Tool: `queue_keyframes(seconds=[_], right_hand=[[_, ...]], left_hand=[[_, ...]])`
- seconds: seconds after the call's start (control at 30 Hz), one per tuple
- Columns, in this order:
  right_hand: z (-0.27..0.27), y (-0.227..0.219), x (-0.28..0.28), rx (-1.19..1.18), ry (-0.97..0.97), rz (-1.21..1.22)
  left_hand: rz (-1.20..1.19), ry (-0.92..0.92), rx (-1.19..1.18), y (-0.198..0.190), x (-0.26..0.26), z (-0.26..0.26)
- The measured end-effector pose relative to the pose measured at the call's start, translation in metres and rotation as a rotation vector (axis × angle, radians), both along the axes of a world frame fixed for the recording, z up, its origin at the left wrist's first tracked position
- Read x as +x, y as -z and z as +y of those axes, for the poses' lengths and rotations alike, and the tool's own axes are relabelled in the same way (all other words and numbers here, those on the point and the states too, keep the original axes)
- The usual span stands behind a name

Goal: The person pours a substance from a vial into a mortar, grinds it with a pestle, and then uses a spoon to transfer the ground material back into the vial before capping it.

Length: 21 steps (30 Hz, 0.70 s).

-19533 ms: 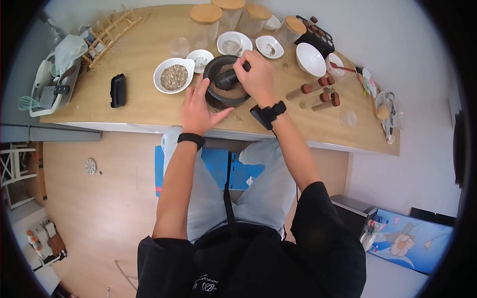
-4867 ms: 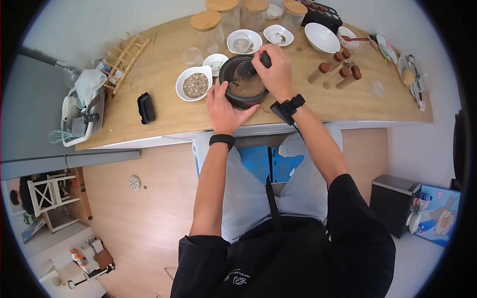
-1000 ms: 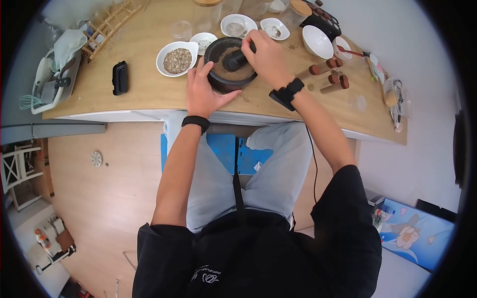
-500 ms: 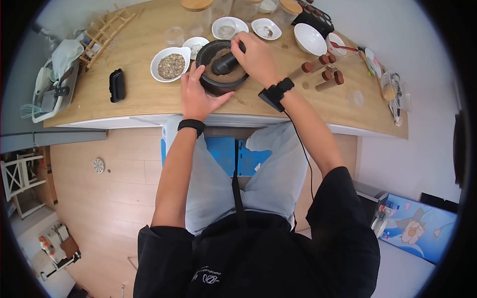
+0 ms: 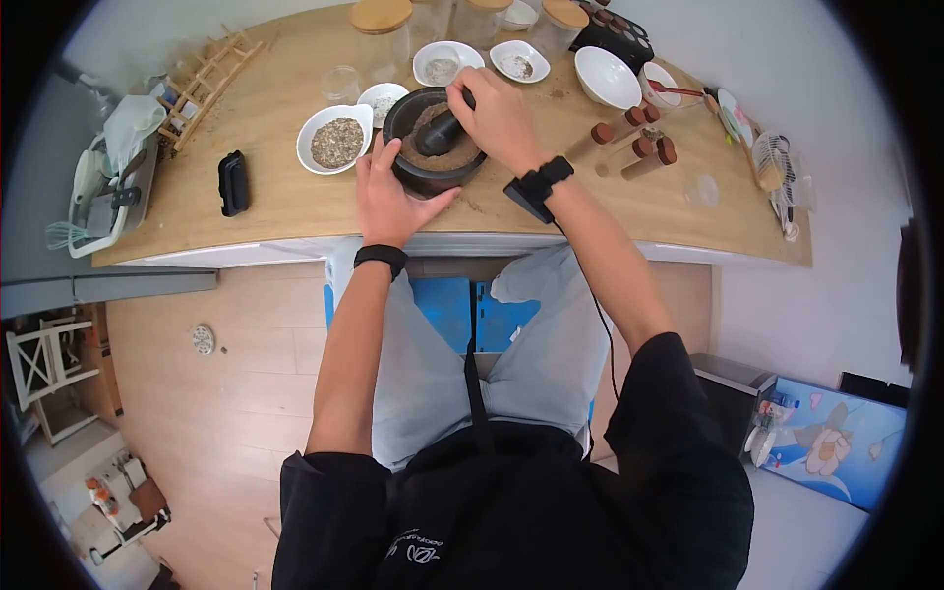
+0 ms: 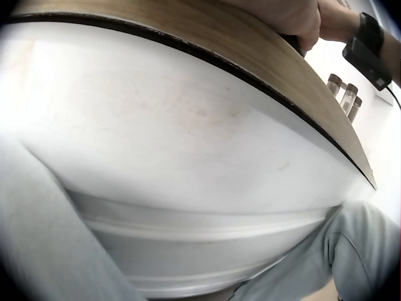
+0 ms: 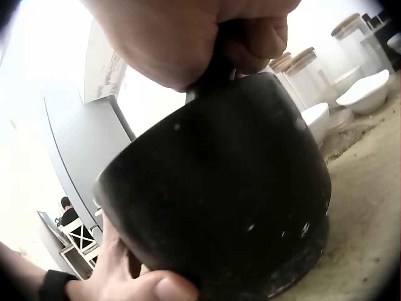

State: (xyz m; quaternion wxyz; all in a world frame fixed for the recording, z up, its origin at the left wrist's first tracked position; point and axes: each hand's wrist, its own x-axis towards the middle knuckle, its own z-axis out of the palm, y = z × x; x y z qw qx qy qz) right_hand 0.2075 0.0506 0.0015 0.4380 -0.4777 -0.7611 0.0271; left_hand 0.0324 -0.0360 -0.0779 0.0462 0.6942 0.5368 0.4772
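The white letters on the black shirt were too small to read. White bowls, jars and tubes stood near the black bowl, which sat on the table with brown powder inside. The left hand held its side, and the right hand gripped the pestle.
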Motion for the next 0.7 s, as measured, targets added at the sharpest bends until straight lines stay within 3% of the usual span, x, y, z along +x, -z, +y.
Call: queue_keyframes(seconds=[0.17,0.23,0.3,0.37,0.5,0.63,0.7], right_hand=[[0.001,0.001,-0.006,0.010,0.079,0.098],[0.000,0.004,-0.006,0.013,-0.004,-0.075],[0.005,-0.002,-0.005,0.062,-0.044,-0.056],[0.003,-0.001,-0.007,0.106,0.117,0.090],[-0.009,-0.009,-0.004,-0.007,0.025,-0.091],[-0.006,0.000,-0.009,0.076,0.045,0.039],[-0.011,-0.002,-0.011,-0.016,0.057,-0.038]], left_hand=[[-0.015,0.029,0.047,0.004,-0.005,0.006],[-0.007,0.010,0.030,0.007,0.000,0.003],[0.025,-0.018,0.044,0.001,-0.006,0.004],[-0.019,0.024,0.008,0.004,-0.005,0.004],[-0.031,0.021,0.032,0.008,-0.002,0.005],[-0.050,0.056,0.048,0.006,-0.004,0.006],[-0.055,0.043,0.038,0.006,-0.003,0.006]])
